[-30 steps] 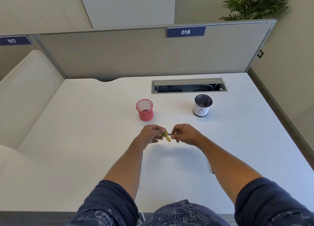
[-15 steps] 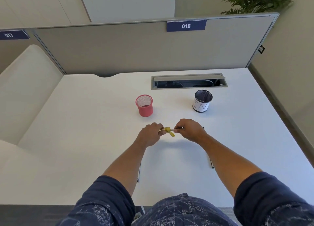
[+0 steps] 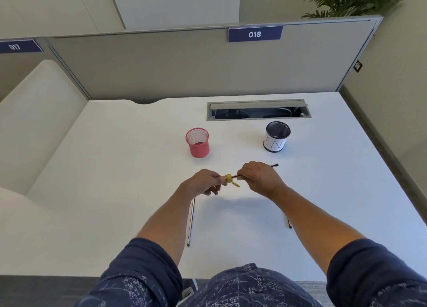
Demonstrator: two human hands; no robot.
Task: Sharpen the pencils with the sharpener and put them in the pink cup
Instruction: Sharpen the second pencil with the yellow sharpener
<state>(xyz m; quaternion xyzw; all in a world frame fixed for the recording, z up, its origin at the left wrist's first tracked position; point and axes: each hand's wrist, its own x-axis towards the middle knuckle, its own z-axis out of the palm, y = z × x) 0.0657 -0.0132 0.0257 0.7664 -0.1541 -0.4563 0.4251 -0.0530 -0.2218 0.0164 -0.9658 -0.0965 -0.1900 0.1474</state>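
Both forearms reach forward, bare below dark blue sleeves pushed up near the elbows, and converge. The left hand (image 3: 204, 182) has its fingers curled, fingertips pinching at its right side. The right hand (image 3: 258, 176), knuckles up, has its fingers curled closed, nearly meeting the left.

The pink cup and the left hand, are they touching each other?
Apart. The head view shows bare white table between the pink cup and the left hand, which holds the yellow sharpener nearer to the person.
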